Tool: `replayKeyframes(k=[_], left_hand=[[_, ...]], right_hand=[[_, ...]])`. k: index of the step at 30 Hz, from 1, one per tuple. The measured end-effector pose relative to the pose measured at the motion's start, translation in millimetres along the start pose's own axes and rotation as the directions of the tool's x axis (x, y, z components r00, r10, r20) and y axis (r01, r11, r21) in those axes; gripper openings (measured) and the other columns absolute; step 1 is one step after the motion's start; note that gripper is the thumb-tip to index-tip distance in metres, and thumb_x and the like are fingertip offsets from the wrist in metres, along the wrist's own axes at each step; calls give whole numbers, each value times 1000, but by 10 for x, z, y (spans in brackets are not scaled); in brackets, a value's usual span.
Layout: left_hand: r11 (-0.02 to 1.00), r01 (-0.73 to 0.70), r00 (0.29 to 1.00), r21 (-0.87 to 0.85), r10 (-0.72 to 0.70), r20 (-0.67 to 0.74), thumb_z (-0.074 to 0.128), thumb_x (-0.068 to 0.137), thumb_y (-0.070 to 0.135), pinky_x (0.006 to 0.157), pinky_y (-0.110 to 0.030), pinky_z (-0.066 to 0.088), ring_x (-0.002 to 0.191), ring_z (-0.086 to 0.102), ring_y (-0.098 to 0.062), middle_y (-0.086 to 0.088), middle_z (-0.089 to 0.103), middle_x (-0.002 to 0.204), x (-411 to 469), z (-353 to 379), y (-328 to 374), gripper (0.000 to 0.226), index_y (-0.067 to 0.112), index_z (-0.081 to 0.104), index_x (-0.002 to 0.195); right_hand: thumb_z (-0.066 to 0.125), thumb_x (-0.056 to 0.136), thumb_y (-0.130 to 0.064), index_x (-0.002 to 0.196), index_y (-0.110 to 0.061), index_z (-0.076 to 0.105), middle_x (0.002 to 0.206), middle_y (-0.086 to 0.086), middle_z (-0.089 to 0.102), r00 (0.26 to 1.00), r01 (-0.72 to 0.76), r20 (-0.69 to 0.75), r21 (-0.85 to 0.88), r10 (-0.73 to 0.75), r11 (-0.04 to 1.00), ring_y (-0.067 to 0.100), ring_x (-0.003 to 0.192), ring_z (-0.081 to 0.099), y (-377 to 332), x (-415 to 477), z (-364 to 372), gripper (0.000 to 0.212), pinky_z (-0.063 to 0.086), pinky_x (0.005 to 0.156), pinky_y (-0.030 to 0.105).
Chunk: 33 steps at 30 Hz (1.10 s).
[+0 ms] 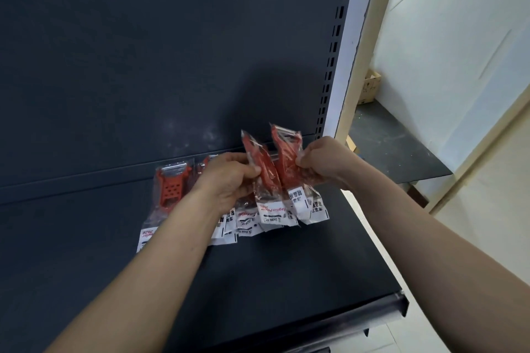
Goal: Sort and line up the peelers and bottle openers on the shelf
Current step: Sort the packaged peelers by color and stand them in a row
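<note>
While they are held tilted just above the dark grey shelf (258,281), two red plastic peelers sealed in clear bags are gripped separately: the left peeler packet (265,173) by the curled fingers (252,172) of the left hand (229,180), the right peeler packet (286,160) pinched by the right hand (321,160). Each is probably best laid flat beside the overlapping row of packets (246,223), white labels frontward and edges squared. One red tool is held in every bag; what is kept in the brown cardboard box (370,86) cannot be seen.

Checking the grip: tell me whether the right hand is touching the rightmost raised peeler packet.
Touching. The head view shows the right hand pinching the rightmost peeler packet by its edge.
</note>
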<state>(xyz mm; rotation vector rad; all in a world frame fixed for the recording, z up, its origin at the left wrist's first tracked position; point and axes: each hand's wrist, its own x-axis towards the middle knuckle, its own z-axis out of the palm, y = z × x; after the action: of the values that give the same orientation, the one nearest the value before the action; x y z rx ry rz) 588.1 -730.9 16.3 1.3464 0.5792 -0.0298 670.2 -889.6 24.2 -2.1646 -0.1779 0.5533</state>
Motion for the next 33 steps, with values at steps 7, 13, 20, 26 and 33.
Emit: replayKeyframes(k=[7, 13, 20, 26, 33], left_hand=[[999, -10, 991, 46, 16, -136, 50, 85, -17, 38, -20, 48, 58, 60, -18, -16, 62, 84, -16, -189, 23, 27, -6, 51, 110], [792, -89, 910, 603, 311, -274, 62, 79, -8, 52, -29, 56, 58, 65, -15, -8, 66, 72, -11, -200, -86, 23, 12, 55, 70], [513, -195, 822, 836, 550, -146, 53, 89, 6, 55, -25, 46, 59, 58, -15, -3, 70, 84, -112, -162, -143, 18, 11, 70, 88], [316, -212, 898, 925, 436, 56, 69, 79, 45, 74, -24, 36, 94, 54, -15, -5, 58, 119, -183, -96, -226, 49, 9, 62, 111], [277, -269, 868, 923, 485, 107, 62, 87, 35, 92, -26, 39, 111, 48, -21, -4, 35, 132, -196, -18, -292, 57, 17, 43, 138]], right_hand=[[50, 91, -3, 90, 8, 62, 83, 22, 68, 993, -50, -114, -198, 27, 979, 28, 64, 65, 81, 90, 14, 16, 56, 65, 37], [49, 90, -3, 87, 8, 63, 88, 23, 68, 988, 11, -148, -242, -48, 970, 33, 79, 67, 105, 160, 140, 17, 56, 70, 41], [53, 91, -8, 82, 2, 64, 80, 17, 68, 975, 30, -209, -230, -79, 973, 26, 62, 59, 162, 228, 201, 18, 55, 61, 37], [70, 82, -25, 86, -7, 64, 67, 4, 62, 981, 77, -164, -162, -104, 984, 13, 47, 51, 188, 198, 194, 19, 48, 49, 29], [64, 86, -22, 129, -22, 54, 84, -7, 62, 972, 181, -115, -190, -205, 965, 3, 41, 51, 221, 176, 226, 45, 40, 37, 18]])
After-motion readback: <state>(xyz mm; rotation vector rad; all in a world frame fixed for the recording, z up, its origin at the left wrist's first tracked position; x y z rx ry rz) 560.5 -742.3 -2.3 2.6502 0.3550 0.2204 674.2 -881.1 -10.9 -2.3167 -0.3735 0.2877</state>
